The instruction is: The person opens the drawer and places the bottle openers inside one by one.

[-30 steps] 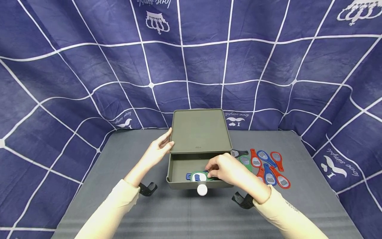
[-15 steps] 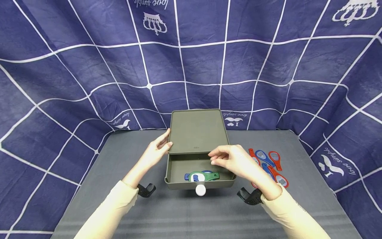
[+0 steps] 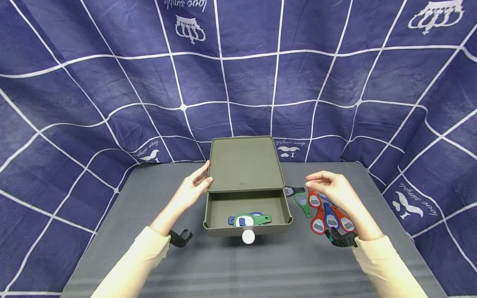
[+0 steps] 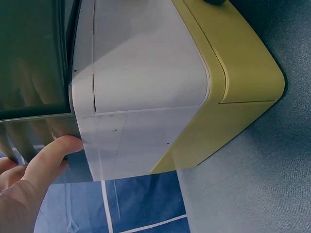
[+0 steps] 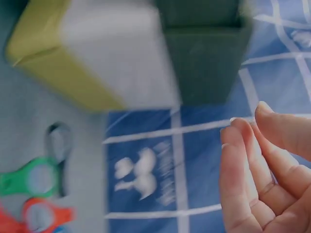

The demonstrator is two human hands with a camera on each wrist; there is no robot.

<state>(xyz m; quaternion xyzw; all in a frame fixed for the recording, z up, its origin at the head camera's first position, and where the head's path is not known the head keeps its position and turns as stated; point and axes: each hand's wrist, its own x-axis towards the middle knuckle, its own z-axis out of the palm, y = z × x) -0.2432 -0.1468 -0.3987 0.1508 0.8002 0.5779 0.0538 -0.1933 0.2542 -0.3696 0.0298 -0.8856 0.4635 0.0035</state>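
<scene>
A small box point(image 3: 244, 163) with a dark green tray-like top stands on the table, its drawer point(image 3: 238, 203) pulled out at the front. Inside the drawer lie a green bottle opener point(image 3: 262, 219) and blue ones partly under it. My left hand point(image 3: 190, 190) rests its fingers against the box's upper left side; the left wrist view shows a fingertip point(image 4: 73, 143) on the dark side panel. Over the right of the table, my right hand point(image 3: 331, 188) is empty, fingers loosely bent, thumb apart from them. Below it lie red point(image 3: 318, 223), blue point(image 3: 330, 215), green point(image 3: 302, 200) and black point(image 3: 292, 190) bottle openers.
A round white knob point(image 3: 248, 237) sticks out from the drawer front. The box has white walls point(image 4: 146, 58) and a yellow lower part point(image 4: 252, 63). Behind the grey table point(image 3: 167, 269) hangs a blue curtain point(image 3: 246, 74) with white lines.
My right hand has let go of the green bottle opener in the drawer, risen out and moved right above the loose openers. My left hand has stayed on the box.
</scene>
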